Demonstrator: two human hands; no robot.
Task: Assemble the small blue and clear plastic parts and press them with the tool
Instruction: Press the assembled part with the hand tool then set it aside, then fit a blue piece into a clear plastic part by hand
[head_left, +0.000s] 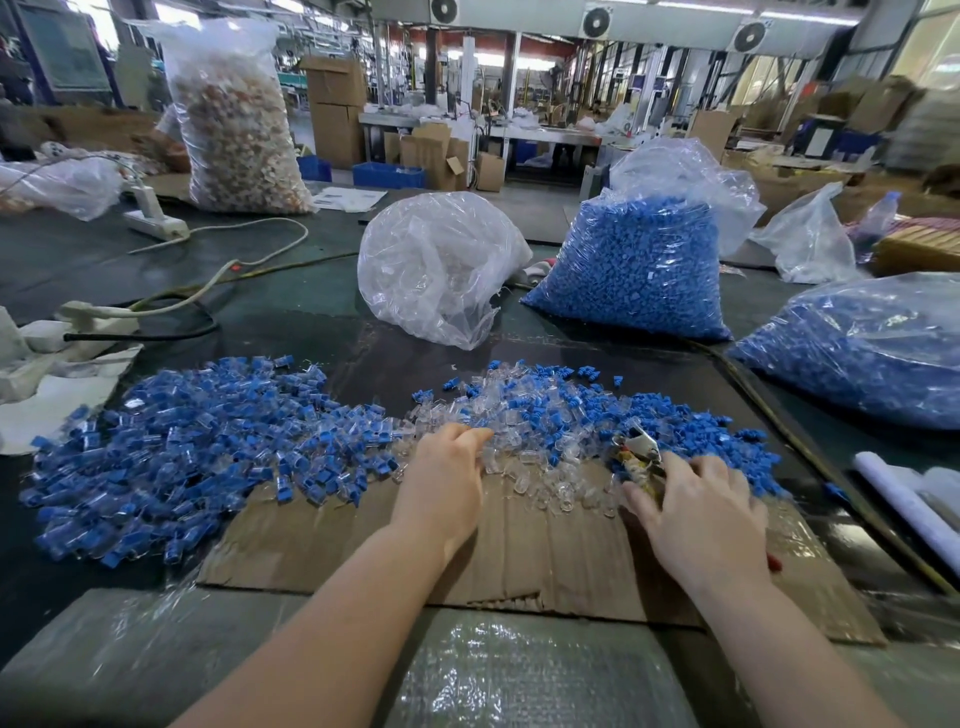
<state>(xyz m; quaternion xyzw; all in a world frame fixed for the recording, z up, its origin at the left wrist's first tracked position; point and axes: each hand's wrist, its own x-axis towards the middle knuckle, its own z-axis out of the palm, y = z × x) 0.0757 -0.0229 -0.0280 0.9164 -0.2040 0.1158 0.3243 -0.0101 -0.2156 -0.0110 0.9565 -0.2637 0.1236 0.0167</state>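
A big heap of joined blue-and-clear parts (171, 457) covers the left of the work mat. Loose clear parts (524, 457) lie in the middle and loose blue parts (691, 421) at the right. My left hand (447, 478) reaches into the clear parts with its fingers bent at the pile; whether it holds one is hidden. My right hand (696, 509) grips the pliers-like tool (636, 452), whose metal jaws stick out towards the pile between the two hands. A red bit of handle shows below the wrist.
A cardboard sheet (519, 545) lies under my hands. Behind stand a clear bag (436, 265) of clear parts and two bags of blue parts (644, 270) (862, 353). Power strips and cables (156, 306) lie at the left; a white roll (909, 499) at the right.
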